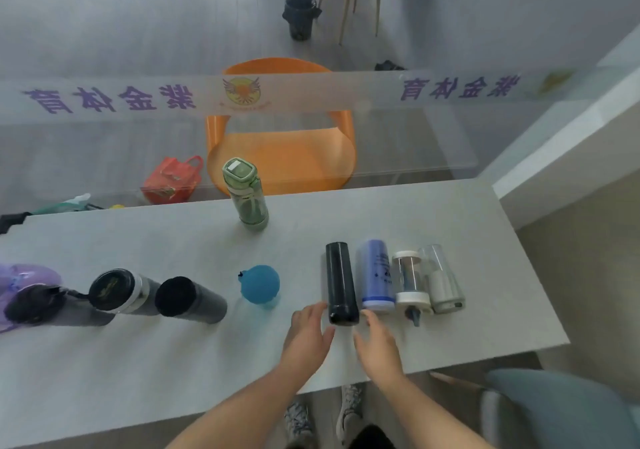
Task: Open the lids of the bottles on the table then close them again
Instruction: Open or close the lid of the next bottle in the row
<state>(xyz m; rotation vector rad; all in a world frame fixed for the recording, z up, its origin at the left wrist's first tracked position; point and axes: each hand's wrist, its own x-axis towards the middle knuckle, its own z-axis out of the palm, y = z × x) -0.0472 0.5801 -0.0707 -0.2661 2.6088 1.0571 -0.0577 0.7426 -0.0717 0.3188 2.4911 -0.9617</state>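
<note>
A black bottle (341, 282) lies on its side on the grey table (173, 362), its near end between my two hands. My left hand (306, 334) is open just left of that end, fingertips close to it. My right hand (375, 343) is open just right of it, holding nothing. Beside the black bottle lie a blue bottle (376, 275), a clear bottle with white caps (410, 280) and a clear bottle with a pale lid (441, 280). A green bottle (246, 195) stands upright at the table's far edge.
Three dark flasks (190, 299) (119, 291) (41, 306) stand at the left, with a purple item (20, 275) behind them. A blue ball-shaped bottle (259, 284) sits mid-table. An orange chair (280, 143) stands beyond a glass panel; a grey-blue chair (561, 410) is at my right.
</note>
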